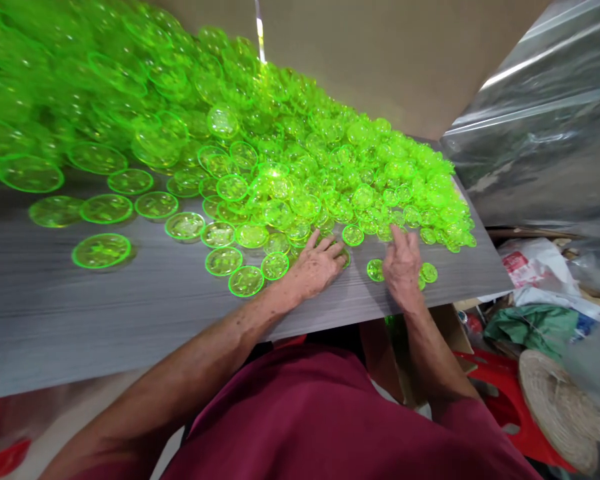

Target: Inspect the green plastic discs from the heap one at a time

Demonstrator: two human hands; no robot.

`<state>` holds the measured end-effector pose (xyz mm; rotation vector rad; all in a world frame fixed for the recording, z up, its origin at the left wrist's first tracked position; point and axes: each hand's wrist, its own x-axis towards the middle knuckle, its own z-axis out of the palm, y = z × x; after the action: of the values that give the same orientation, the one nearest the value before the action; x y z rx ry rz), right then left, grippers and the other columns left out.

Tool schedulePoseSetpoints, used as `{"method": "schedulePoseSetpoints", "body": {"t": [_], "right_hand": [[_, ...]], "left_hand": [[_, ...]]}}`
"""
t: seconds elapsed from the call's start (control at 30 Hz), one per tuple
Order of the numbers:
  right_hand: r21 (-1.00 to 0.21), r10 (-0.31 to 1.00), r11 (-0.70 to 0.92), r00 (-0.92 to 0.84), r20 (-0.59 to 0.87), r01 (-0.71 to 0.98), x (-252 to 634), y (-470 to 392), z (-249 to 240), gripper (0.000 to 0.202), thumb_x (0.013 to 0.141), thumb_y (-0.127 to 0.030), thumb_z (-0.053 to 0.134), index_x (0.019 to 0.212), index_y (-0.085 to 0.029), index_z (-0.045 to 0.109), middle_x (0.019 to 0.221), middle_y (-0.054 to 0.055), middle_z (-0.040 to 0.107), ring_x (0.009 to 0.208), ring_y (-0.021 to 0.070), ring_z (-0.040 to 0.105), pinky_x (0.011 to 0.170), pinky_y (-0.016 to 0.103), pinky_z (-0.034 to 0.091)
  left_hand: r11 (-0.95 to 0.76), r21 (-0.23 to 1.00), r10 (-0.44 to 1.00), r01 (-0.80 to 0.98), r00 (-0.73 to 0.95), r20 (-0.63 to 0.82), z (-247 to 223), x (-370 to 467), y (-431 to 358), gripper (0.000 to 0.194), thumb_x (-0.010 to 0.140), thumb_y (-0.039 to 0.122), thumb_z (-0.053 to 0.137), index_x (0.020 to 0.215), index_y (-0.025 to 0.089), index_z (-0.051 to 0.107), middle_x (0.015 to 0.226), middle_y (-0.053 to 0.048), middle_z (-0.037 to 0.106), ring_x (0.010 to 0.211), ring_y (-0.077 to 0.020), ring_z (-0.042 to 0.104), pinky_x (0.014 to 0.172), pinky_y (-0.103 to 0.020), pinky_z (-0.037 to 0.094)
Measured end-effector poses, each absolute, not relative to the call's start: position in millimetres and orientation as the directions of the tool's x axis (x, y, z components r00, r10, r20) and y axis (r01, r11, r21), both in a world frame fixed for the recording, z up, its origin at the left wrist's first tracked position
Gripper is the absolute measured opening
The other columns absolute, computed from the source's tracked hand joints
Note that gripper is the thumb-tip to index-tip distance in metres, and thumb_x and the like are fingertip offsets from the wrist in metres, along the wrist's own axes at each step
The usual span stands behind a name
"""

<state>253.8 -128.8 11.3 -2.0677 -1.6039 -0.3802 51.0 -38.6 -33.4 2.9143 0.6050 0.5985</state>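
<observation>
Neon-green clear discs (290,167) heaped; both hands (316,267) flat on 'em.

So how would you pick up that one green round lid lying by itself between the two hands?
That green lid lies flat on the grey board, apart from the pile, so there is nothing to grab from above. Probably best to pinch its thin raised rim from the near side, or slide it toward the board's near edge with a fingertip. The right hand is right beside it; the left hand rests flat nearby.
</observation>
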Motion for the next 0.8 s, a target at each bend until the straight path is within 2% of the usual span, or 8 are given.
{"method": "schedulePoseSetpoints", "body": {"t": [0.1, 0.23, 0.33, 0.53, 0.63, 0.73, 0.8], "right_hand": [[-0.227, 0.787, -0.232, 0.32, 0.528, 0.946, 251.1, -127.8, 8.7, 0.056, 0.094, -0.013, 0.037, 0.148, -0.019, 0.05, 0.109, 0.015, 0.057, 0.103, 0.0301, 0.058, 0.09, 0.051, 0.053], [-0.21, 0.864, -0.288, 0.348, 0.364, 0.934, 242.6, -128.0, -9.2, 0.056, 0.088, -0.007, 0.039, 0.141, -0.016, 0.054, 0.108, 0.016, 0.063, 0.099, 0.03, 0.061, 0.088, 0.048, 0.053], [-0.239, 0.858, -0.287, 0.36, 0.367, 0.928, 243.3, -127.1, -20.4, 0.051, 0.09, -0.009, 0.039, 0.138, -0.012, 0.056, 0.115, 0.019, 0.065, 0.103, 0.0303, 0.062, 0.091, 0.048, 0.052], [-0.338, 0.847, -0.193, 0.33, 0.418, 0.921, 261.5, -127.2, -10.8, 0.027, 0.097, -0.028, 0.047, 0.106, -0.019, 0.071, 0.095, 0.01, 0.072, 0.092, 0.0261, 0.063, 0.087, 0.042, 0.051], [-0.234, 0.882, -0.121, 0.213, 0.421, 0.965, 258.5, -138.1, -3.5, 0.027, 0.1, -0.03, 0.049, 0.108, -0.02, 0.073, 0.105, 0.011, 0.073, 0.102, 0.0268, 0.061, 0.092, 0.042, 0.048], [-0.075, 0.952, -0.026, 0.048, 0.304, 0.997, 253.9, -154.7, -2.9, 0.022, 0.097, -0.027, 0.057, 0.11, -0.023, 0.075, 0.116, 0.01, 0.072, 0.107, 0.0279, 0.058, 0.091, 0.043, 0.045], [-0.014, 0.959, -0.047, 0.049, 0.278, 0.999, 256.7, -163.3, -3.3, 0.02, 0.095, -0.022, 0.059, 0.107, -0.023, 0.076, 0.114, 0.011, 0.073, 0.106, 0.0284, 0.057, 0.089, 0.044, 0.044]], "left_hand": [[-0.913, 0.191, 0.407, 0.361, 0.837, 0.365, -33.7, 50.3, -39.4, 0.02, 0.099, 0.022, 0.06, 0.11, 0.02, 0.077, 0.13, -0.013, 0.071, 0.129, -0.0344, 0.061, 0.116, -0.065, 0.038], [-0.914, 0.189, 0.404, 0.358, 0.841, 0.36, -31.7, 49.7, -39.4, 0.02, 0.099, 0.022, 0.059, 0.108, 0.02, 0.077, 0.128, -0.013, 0.072, 0.127, -0.0339, 0.062, 0.116, -0.065, 0.038], [-0.916, 0.182, 0.401, 0.359, 0.85, 0.342, -29.1, 49.2, -38.9, 0.02, 0.1, 0.024, 0.059, 0.108, 0.02, 0.077, 0.129, -0.013, 0.072, 0.127, -0.0336, 0.062, 0.115, -0.065, 0.038], [-0.914, 0.195, 0.402, 0.355, 0.856, 0.325, -26.5, 46.9, -37.7, 0.02, 0.099, 0.023, 0.06, 0.109, 0.022, 0.077, 0.131, -0.01, 0.072, 0.13, -0.0329, 0.061, 0.118, -0.065, 0.036], [-0.909, 0.221, 0.41, 0.352, 0.847, 0.339, -27.1, 45.5, -38.1, 0.019, 0.096, 0.022, 0.062, 0.109, 0.021, 0.077, 0.133, -0.012, 0.071, 0.132, -0.034, 0.06, 0.119, -0.065, 0.034], [-0.902, 0.249, 0.423, 0.352, 0.835, 0.352, -27.3, 44.1, -37.7, 0.021, 0.091, 0.022, 0.07, 0.111, 0.019, 0.077, 0.135, -0.015, 0.07, 0.134, -0.0362, 0.059, 0.12, -0.066, 0.033], [-0.894, 0.28, 0.436, 0.35, 0.823, 0.365, -26.4, 43.7, -36.3, 0.022, 0.088, 0.024, 0.074, 0.109, 0.019, 0.078, 0.134, -0.015, 0.07, 0.135, -0.0371, 0.058, 0.12, -0.065, 0.035]]}}
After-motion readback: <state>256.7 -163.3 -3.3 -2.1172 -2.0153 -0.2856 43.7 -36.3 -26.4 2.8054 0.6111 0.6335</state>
